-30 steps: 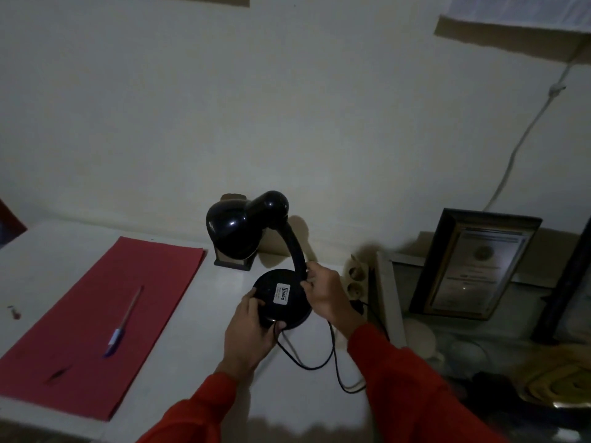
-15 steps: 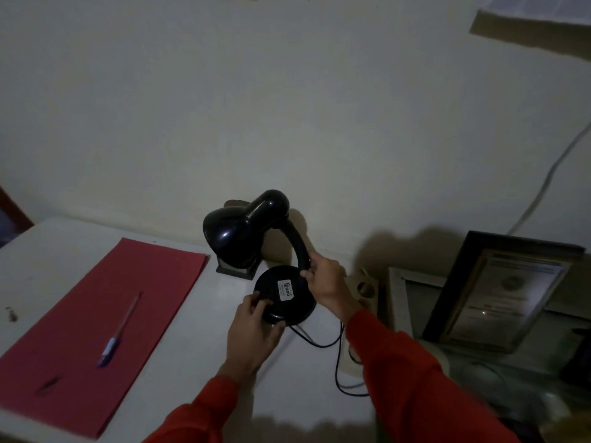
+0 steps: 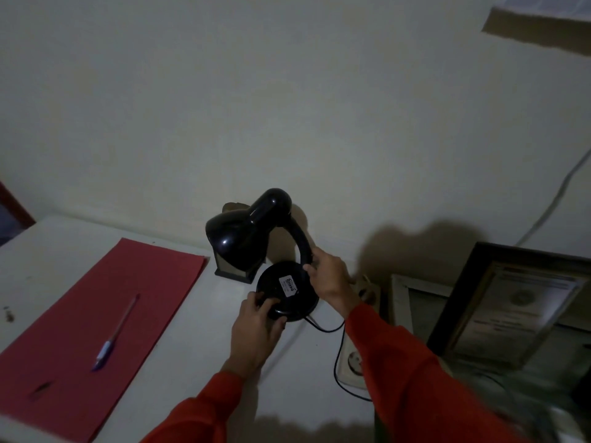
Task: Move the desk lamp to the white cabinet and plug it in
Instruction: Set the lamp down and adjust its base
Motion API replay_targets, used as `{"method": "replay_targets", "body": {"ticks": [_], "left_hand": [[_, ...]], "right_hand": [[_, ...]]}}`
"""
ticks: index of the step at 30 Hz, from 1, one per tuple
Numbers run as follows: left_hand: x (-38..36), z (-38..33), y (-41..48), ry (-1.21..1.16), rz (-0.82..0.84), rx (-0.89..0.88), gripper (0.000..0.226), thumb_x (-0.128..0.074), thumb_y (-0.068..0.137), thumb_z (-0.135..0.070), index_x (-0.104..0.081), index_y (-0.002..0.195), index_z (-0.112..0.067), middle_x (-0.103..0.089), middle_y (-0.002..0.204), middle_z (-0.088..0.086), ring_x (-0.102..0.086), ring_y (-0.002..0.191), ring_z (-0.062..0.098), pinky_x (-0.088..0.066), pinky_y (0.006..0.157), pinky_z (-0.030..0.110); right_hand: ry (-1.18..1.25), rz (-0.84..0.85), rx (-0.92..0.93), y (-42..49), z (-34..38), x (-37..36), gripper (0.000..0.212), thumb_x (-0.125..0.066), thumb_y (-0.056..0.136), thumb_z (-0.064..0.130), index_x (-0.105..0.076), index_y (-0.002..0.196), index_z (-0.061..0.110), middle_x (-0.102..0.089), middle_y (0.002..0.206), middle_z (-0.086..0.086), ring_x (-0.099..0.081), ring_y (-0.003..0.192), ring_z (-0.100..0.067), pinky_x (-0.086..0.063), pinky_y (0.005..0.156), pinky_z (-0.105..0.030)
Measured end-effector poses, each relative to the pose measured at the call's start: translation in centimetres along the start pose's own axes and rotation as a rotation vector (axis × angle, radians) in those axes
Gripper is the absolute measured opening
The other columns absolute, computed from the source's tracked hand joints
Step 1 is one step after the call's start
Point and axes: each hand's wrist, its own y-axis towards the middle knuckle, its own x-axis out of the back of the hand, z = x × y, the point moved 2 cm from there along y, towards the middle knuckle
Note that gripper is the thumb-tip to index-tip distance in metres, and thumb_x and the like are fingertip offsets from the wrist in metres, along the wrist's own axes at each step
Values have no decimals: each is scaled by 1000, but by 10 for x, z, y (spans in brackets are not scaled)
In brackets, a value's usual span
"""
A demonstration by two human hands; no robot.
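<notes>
Near the cabinet's [image 3: 166,362] back edge, the lamp [image 3: 256,247] now sits a little further from the right edge, base tipped up; the left hand [image 3: 256,327] grips the base, the right hand [image 3: 332,276] the neck. Its cord [image 3: 339,353] trails toward the socket strip [image 3: 353,366]; plugging remains.

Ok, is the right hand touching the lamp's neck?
Touching. The head view shows the right hand wrapped around the lower end of the black desk lamp's curved neck just above the base, fingers closed on it with no gap.
</notes>
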Motion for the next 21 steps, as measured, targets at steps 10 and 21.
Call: {"method": "replay_targets", "body": {"ticks": [10, 21], "left_hand": [[5, 2, 10, 227, 69, -231, 70, -36, 88, -56, -50, 130, -2, -54, 136, 17, -52, 124, 36, -51, 96, 45], [7, 0, 11, 223, 127, -180, 64, -60, 82, -42, -47, 133, -4, -54, 137, 16, -49, 127, 35, -50, 95, 44]], "right_hand": [[-282, 195, -89, -52, -36, -52, 65, -41, 97, 31, -13, 147, 0, -3, 159, -18, -8, 147, -29, -12, 119, -35], [-394, 141, 33, -62, -43, -58, 63, -31, 100, 30, -6, 146, -6, 5, 158, -25, -12, 147, -29, -19, 119, -31]]}}
